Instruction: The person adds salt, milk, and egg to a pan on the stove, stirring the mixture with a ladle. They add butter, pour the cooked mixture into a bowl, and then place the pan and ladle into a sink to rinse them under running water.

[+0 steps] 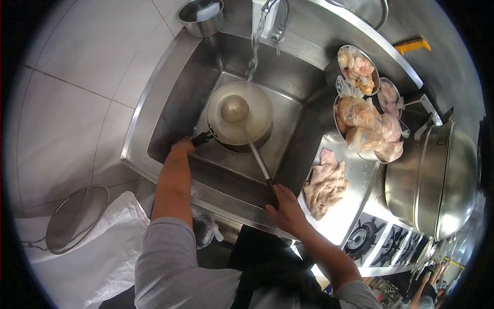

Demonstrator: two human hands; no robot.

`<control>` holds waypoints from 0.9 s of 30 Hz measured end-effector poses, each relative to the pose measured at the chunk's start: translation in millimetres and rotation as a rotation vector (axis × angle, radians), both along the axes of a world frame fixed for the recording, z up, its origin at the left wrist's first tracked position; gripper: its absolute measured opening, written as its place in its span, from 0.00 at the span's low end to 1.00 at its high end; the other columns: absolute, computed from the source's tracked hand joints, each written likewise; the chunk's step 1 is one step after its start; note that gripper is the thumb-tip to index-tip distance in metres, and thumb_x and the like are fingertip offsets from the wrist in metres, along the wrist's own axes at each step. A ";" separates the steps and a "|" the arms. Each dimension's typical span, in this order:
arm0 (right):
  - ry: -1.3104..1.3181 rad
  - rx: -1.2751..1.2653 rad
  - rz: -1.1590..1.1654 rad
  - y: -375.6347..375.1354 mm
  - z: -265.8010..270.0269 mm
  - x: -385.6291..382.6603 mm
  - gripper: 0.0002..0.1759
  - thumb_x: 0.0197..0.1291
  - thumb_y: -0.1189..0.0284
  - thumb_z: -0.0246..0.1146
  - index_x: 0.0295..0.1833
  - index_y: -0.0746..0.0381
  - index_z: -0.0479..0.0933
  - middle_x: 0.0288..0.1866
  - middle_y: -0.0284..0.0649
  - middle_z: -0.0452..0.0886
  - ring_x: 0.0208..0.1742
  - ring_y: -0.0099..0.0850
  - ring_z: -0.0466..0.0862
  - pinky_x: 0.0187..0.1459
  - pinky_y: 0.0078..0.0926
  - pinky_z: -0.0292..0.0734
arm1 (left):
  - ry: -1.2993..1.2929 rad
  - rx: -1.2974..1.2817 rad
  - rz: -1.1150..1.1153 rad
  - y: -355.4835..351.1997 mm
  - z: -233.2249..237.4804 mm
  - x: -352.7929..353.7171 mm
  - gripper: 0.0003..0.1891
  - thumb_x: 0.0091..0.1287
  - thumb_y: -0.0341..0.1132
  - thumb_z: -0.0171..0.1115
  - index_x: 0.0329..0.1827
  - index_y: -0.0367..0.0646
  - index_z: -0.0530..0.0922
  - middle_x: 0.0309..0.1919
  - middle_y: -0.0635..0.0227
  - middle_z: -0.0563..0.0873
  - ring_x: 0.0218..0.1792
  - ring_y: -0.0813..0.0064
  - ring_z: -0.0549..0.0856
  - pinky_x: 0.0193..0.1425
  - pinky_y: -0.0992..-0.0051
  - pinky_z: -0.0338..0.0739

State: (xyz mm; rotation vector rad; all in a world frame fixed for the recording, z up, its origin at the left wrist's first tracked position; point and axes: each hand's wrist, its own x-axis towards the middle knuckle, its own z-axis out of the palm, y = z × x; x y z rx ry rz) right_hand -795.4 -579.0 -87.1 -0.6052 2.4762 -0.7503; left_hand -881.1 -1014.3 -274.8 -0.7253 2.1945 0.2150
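Observation:
In the steel sink (pixel 175 116) stands a round pot (pixel 252 147) filled with cloudy water. My left hand (pixel 182 146) is closed around the dark end of its handle (pixel 201 138). With my right hand (pixel 288 208) I grip the dark handle end of a long ladle (pixel 257 157). The ladle's round bowl lies over the cloudy water, left of the pot's middle. Water runs from the faucet (pixel 268 6) down to the pot's far edge.
Bowls of bagged raw meat (pixel 360 116) stand right of the sink, near a crumpled brown cloth (pixel 325 184). Big steel pots (pixel 432 175) and stove burners (pixel 360 238) lie farther right. A steel container (pixel 203 26) sits at the back left corner; a strainer (pixel 77 219) rests on white sacks.

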 end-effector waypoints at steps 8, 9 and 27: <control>-0.088 -0.065 -0.060 45.7 32.6 25.2 0.31 0.60 0.67 0.64 0.66 0.69 0.65 0.64 0.58 0.68 0.66 0.52 0.69 0.66 0.41 0.66 | 0.011 0.041 -0.055 -17.3 -33.7 0.3 0.33 0.52 0.40 0.67 0.65 0.46 0.70 0.60 0.56 0.78 0.63 0.55 0.77 0.66 0.58 0.70; -0.121 -0.086 -0.079 50.3 35.7 28.1 0.31 0.61 0.67 0.63 0.66 0.70 0.64 0.65 0.59 0.67 0.67 0.53 0.68 0.67 0.42 0.65 | -0.012 0.050 -0.058 -16.2 -32.6 -2.1 0.34 0.51 0.40 0.67 0.65 0.47 0.70 0.61 0.56 0.78 0.63 0.55 0.76 0.66 0.58 0.70; -0.036 -0.271 -0.225 185.9 60.1 142.0 0.12 0.65 0.65 0.58 0.46 0.61 0.78 0.37 0.49 0.82 0.40 0.49 0.82 0.42 0.45 0.78 | 1.528 0.312 -0.102 198.5 180.0 34.8 0.22 0.64 0.25 0.59 0.62 0.33 0.70 0.59 0.54 0.77 0.60 0.61 0.76 0.67 0.65 0.67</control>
